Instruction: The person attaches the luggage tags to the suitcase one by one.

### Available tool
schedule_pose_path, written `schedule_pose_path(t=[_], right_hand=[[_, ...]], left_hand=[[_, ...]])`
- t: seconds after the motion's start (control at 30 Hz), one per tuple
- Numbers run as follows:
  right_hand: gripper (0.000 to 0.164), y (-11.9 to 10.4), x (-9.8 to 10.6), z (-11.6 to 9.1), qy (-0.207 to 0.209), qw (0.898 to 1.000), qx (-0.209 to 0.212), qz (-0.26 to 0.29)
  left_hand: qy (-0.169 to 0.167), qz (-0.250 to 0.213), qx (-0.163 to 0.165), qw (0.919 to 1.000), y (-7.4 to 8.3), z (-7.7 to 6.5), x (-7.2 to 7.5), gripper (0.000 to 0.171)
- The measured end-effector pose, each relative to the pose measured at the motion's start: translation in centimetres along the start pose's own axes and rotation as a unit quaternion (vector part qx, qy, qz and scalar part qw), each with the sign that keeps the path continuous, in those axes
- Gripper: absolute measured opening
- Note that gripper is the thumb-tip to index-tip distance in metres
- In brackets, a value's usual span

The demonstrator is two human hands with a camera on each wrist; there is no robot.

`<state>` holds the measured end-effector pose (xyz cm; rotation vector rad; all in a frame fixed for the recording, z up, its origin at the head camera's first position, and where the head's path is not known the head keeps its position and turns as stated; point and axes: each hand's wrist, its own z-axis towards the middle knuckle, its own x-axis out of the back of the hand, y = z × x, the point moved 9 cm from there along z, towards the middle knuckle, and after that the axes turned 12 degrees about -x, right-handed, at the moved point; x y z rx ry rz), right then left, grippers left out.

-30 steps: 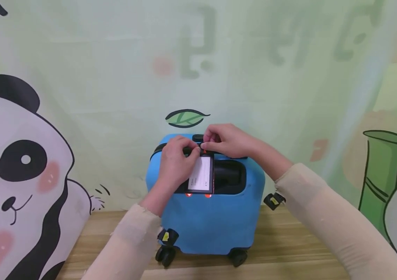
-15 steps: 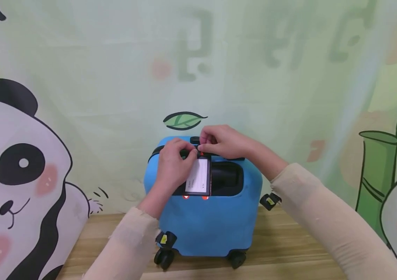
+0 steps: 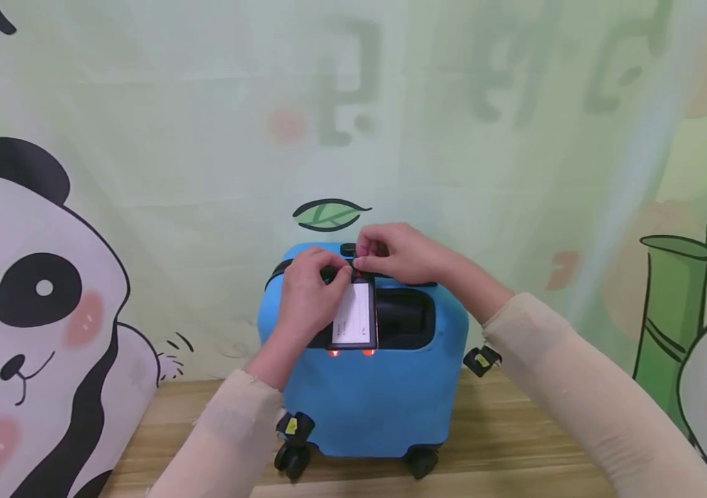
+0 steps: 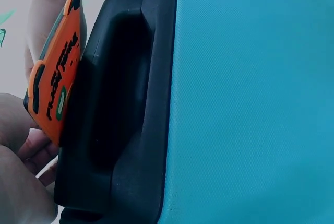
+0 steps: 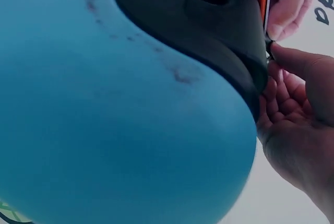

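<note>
A small blue suitcase [image 3: 369, 401] stands upright with its black side handle [image 4: 83, 169] facing me. A luggage tag [image 3: 352, 315] hangs over the handle recess, its white card towards me. In the left wrist view its orange back [image 4: 58, 72] with black lettering shows. My left hand [image 3: 311, 287] pinches the tag's short dark strap just above the card. Opposite it, my right hand [image 3: 406, 252] pinches the strap between thumb and forefinger, the other fingers curled. In the right wrist view, both hands' fingertips [image 5: 284, 51] meet at a small black piece. The fingers hide most of the strap.
The suitcase rests on its black wheels [image 3: 293, 460] on a wood-patterned surface [image 3: 515, 429]. Close behind stands a pale green backdrop [image 3: 204, 138] printed with a panda and bamboo. Black wrist devices [image 3: 482, 360] sit at both sleeves.
The head view has shifted slightly. Both hands stay at the top of the luggage tag, pinching the strap, with barely any visible movement.
</note>
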<state>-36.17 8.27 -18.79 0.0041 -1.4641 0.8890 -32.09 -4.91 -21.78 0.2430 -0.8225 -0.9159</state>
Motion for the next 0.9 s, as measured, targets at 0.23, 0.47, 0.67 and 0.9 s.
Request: schedule_pose_path(t=[0.23,0.47,0.67,0.9], right_hand=[[0.011,0.7,0.6,-1.5,0.06,0.998,0.007,0.016],[0.011,1.1,1.2,-2.0,0.086,0.996,0.011,0.034],[0.015,1.9,1.4,-2.3,0.082,0.993,-0.007,0.084],[0.027,3.6,2.1,-4.6,0.089,0.988,-0.02,0.128]], left_hand=[[-0.001,-0.002,-0.003,1.0,0.5,0.1,-0.3,0.016],[0.003,0.001,-0.011,0.9999,0.8,0.2,-0.4,0.017],[-0.022,0.013,-0.014,0.9996,1.0,0.6,-0.2,0.017],[-0.046,0.023,-0.037,0.998,1.1,0.3,0.8,0.019]])
